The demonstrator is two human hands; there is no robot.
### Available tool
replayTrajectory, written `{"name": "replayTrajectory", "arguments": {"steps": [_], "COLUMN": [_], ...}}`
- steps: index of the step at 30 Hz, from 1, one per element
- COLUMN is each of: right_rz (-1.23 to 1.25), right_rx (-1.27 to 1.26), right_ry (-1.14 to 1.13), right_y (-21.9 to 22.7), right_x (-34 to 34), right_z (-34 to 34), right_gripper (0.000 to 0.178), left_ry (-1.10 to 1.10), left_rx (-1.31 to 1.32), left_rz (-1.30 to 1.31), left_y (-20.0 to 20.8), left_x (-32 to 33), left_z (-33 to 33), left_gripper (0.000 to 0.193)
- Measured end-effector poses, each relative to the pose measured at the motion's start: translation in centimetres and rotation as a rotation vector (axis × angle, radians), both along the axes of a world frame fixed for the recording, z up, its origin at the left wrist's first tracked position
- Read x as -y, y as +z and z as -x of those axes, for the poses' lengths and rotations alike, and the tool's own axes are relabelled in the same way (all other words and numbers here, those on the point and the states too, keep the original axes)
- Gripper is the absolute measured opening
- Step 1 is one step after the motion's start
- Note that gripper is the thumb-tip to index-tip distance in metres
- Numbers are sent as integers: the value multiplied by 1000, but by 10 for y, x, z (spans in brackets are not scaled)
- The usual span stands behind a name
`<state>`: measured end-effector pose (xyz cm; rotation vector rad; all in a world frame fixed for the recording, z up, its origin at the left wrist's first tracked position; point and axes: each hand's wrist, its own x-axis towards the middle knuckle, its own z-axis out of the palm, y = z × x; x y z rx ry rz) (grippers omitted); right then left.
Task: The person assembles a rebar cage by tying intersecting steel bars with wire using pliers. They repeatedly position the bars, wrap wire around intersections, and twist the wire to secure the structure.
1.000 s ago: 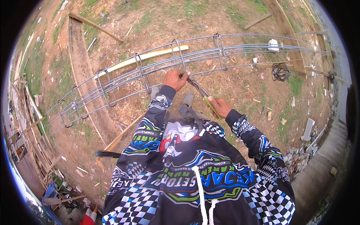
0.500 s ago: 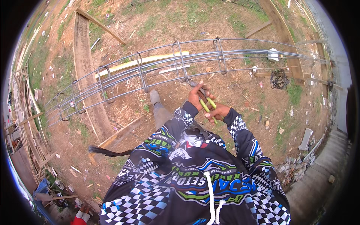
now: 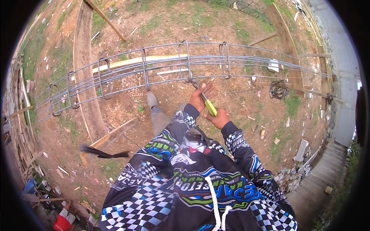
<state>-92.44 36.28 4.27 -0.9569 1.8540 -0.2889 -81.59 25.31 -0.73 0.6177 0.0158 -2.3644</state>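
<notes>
A long rebar cage [image 3: 165,81] of grey bars and rectangular stirrups runs across in front of me, bowed by the lens. My right hand [image 3: 220,118] is closed around the yellow-green handles of pincers [image 3: 208,104]. The handles are pressed together, and the jaws meet the near lower bar beside a stirrup. Around the neck of the pincers is my left hand [image 3: 198,99], its fingers stretched out to the right and the tool crossing its palm. Any tie wire at the jaws is too small to make out.
Wooden planks [image 3: 84,50] stand under the cage at left and right. A tangled coil of black wire [image 3: 278,89] lies on the ground. At my left side sticks out a bundle of dark wires [image 3: 104,153]. Someone in red [image 3: 63,223] is at the lower left.
The pincers' handles have come together in my right hand. The fingers of my left hand have straightened away from the tool. The view has shifted slightly.
</notes>
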Motion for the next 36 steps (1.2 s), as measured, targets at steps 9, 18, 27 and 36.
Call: {"name": "replayTrajectory", "arguments": {"steps": [9,18,27,36], "right_rz": [379,162,-478,307], "right_rx": [-781,-567,1350,-713], "right_ry": [300,238,-351,284], "right_y": [28,-5,2,15], "right_x": [-4,3,7,6], "right_z": [-27,-1,40,-13], "right_gripper": [59,38,26,46], "left_ry": [-15,-35,-83,9], "left_rx": [-93,293,-372,380], "left_rz": [-135,-36,-4,-256], "left_y": [-8,-19,-9,7], "left_x": [5,2,17,17], "left_z": [9,16,0,32], "left_gripper": [24,39,30,36]}}
